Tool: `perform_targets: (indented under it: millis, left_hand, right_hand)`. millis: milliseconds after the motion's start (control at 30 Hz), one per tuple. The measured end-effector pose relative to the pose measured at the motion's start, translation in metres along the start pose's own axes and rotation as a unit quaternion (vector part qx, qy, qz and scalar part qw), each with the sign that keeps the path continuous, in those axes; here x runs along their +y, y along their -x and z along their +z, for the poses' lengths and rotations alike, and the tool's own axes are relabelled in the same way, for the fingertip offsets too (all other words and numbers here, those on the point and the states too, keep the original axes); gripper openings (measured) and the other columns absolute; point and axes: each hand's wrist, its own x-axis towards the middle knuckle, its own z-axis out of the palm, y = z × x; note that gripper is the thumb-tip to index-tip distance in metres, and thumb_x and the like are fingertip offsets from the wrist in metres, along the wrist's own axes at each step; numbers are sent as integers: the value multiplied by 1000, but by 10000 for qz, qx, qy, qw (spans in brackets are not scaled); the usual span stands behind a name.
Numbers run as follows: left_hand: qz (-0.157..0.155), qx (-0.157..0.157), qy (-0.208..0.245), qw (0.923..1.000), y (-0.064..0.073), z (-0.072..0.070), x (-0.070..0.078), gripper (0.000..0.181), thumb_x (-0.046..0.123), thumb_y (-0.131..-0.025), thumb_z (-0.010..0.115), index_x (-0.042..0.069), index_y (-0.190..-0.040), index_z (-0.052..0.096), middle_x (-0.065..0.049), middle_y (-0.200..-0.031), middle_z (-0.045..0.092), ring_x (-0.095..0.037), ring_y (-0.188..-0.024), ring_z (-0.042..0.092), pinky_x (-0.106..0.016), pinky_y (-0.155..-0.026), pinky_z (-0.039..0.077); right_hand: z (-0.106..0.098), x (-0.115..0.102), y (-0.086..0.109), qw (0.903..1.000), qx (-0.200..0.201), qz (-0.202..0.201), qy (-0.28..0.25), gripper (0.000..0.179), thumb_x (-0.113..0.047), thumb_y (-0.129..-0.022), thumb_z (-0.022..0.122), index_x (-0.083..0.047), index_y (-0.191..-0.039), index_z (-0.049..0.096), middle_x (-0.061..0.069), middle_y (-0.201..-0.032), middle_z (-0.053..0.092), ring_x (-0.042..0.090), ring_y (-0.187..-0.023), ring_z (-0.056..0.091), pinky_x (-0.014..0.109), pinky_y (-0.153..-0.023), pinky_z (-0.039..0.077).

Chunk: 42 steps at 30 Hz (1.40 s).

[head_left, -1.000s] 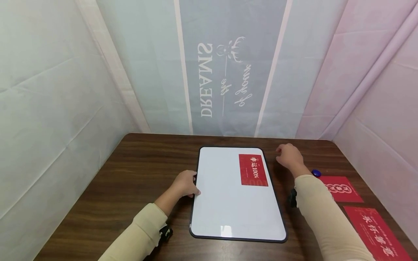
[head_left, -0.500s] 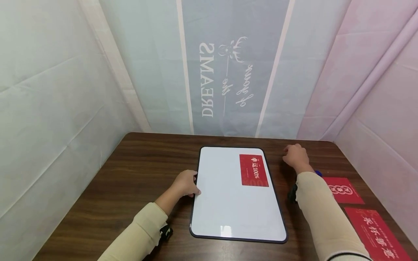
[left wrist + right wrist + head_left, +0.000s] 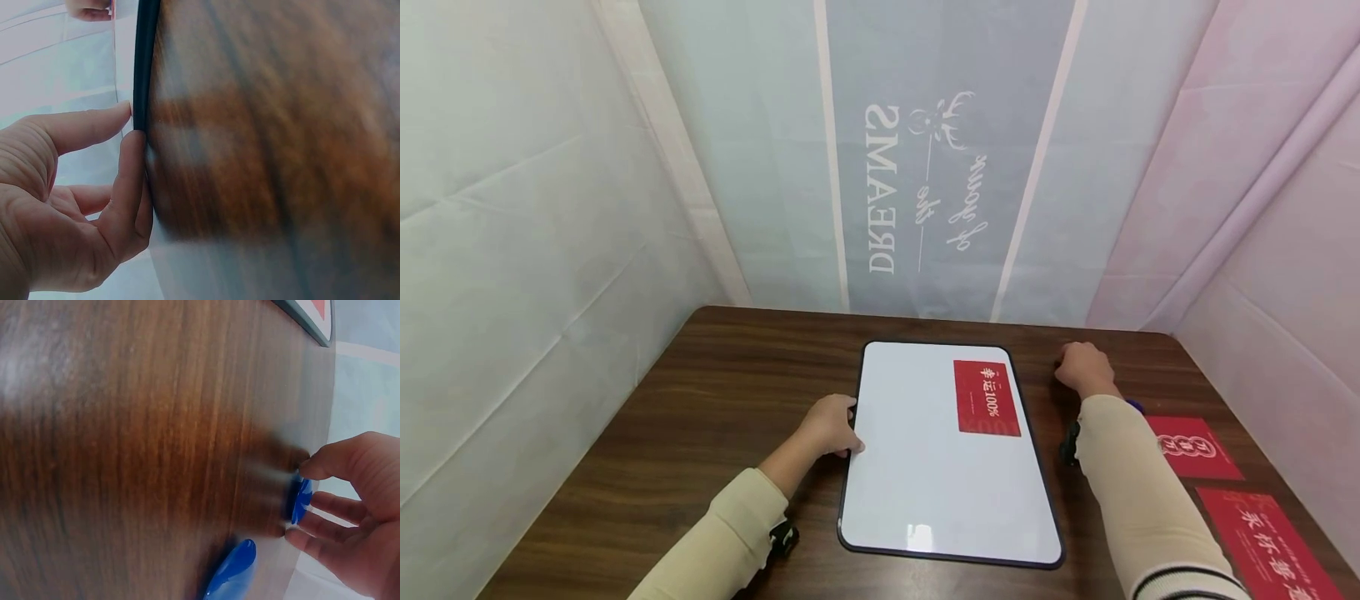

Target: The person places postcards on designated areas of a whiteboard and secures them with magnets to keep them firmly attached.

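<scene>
A white whiteboard [image 3: 943,492] with a black rim lies flat on the brown wooden table. A red paper [image 3: 988,398] with white lettering lies near its top right corner. My left hand [image 3: 831,425] holds the board's left edge, thumb on the white face and fingers along the dark rim, as the left wrist view shows. To the right of the board, my right hand [image 3: 369,506] has its thumb and fingers curled round a glossy blue round magnet [image 3: 302,501] on the table. In the head view my right hand hides this magnet.
A second blue magnet [image 3: 232,574] lies near the right hand, mostly hidden by the sleeve in the head view. Two more red papers, one upper [image 3: 1197,447] and one lower [image 3: 1262,533], lie at the table's right side. Fabric walls [image 3: 925,283] stand behind and beside the table.
My right hand has moved slightly right, away from the board's edge, and its fingers have come down round the blue magnet. My left hand stays on the board's edge.
</scene>
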Motion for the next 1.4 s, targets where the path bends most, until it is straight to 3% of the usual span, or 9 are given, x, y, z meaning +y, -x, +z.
perform_targets:
  millis: [433,800,1400]
  left_hand:
    - [-31,18,-27,10000,-1,1,-2,82,1,-70,85,-7,-141,45,-21,-121,59,-16,-52,62,-27,-52,55]
    - [-37,17,-82,10000,0,1,-1,81,1,-71,85,-7,-140,45,-21,-120,59,-16,-52,62,-28,-52,55]
    - [-44,39,-150,9999,-1,2,0,81,2,-70,86,-6,-140,45,-19,-120,60,-16,-51,62,-28,-52,54]
  right_hand:
    - [0,4,1,9998,-20,142,-124,27,-5,-86,61,12,-107,62,29,-95,61,38,-79,55,50,-64,53]
    - [-1,1,4,9999,61,94,-103,16,-5,-85,64,8,-94,65,24,-87,62,36,-77,55,51,-66,53]
    - [3,-14,7,9997,103,-211,83,29,-11,-87,67,9,-107,64,27,-100,63,38,-85,58,58,-78,52]
